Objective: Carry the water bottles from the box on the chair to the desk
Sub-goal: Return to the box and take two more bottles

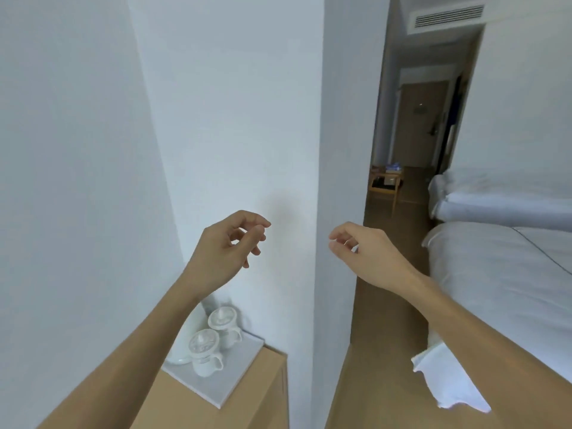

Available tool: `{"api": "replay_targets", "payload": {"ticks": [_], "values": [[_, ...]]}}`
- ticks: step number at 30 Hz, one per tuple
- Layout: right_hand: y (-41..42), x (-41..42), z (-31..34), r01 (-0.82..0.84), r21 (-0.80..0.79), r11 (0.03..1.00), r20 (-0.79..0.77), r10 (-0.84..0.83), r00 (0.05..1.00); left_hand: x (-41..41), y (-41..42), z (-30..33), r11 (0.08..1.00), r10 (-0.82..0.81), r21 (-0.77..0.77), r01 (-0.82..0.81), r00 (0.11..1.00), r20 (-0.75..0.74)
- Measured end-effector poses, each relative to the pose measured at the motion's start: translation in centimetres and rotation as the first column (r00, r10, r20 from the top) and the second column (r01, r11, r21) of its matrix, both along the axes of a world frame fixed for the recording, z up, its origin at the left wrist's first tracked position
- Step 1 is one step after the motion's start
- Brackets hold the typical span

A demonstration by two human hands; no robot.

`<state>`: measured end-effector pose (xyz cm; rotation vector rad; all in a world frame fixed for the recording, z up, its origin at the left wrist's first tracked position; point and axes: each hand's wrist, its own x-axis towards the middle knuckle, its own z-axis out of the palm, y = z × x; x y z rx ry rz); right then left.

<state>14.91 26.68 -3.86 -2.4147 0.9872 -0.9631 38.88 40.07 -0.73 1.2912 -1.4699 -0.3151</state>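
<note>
With our left hand (223, 246) and right hand (362, 249) loosely curled and empty, we judge ourselves between trips and must walk to the far chair (385, 187), where something bluish, perhaps bottles, lies.

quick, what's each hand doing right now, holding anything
Left hand: open, fingers loosely curled, holding nothing.
Right hand: open, fingers loosely curled, holding nothing.

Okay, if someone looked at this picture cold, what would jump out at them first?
Two bare hands raised mid-frame before a white wall, the left hand and right hand both loosely curled, holding nothing. Below the left forearm, two lidded white cups stand on a tray. White beds fill the right.
</note>
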Motion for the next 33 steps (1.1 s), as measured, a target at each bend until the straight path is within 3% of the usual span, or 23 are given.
{"api": "replay_targets", "payload": {"ticks": [7, 19, 33], "values": [[-6.5, -11.4, 0.9, 0.256, -0.044, 0.966, -0.023, -0.257, 0.966, -9.6, -12.3, 0.4, 0.980, -0.195, -0.035, 0.196, 0.981, 0.014], [-23.0, -24.1, 3.1, 0.501, -0.124, 0.857, -0.043, -0.509, 0.860, -21.5, -36.2, 0.8, 0.933, -0.349, -0.092, 0.349, 0.937, 0.015], [-47.0, -31.9, 2.2, 0.511, -0.130, 0.850, 0.005, -0.515, 0.857, -30.5, -61.0, 1.2, 0.928, -0.362, -0.057, 0.368, 0.927, 0.100]]}}
